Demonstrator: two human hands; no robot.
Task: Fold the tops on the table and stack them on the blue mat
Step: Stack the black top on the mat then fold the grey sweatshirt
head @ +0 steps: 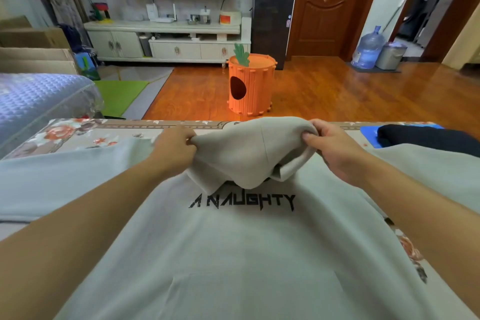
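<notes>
A light grey top (241, 247) with black lettering lies spread across the table in front of me. Its far part is lifted and doubled toward me over the print. My left hand (175, 149) pinches the left end of that raised fold. My right hand (330, 147) grips the right end, fingers curled round the cloth. A pale blue top (59, 176) lies flat at the left, partly under the grey one. At the far right a dark folded top (426, 138) sits on the blue mat (368, 132).
The table wears a floral cloth (78, 132) that shows along its far edge. Beyond the table stands an orange carrot-shaped bin (250, 86) on the wooden floor. A blue-covered sofa (39, 101) is at the left.
</notes>
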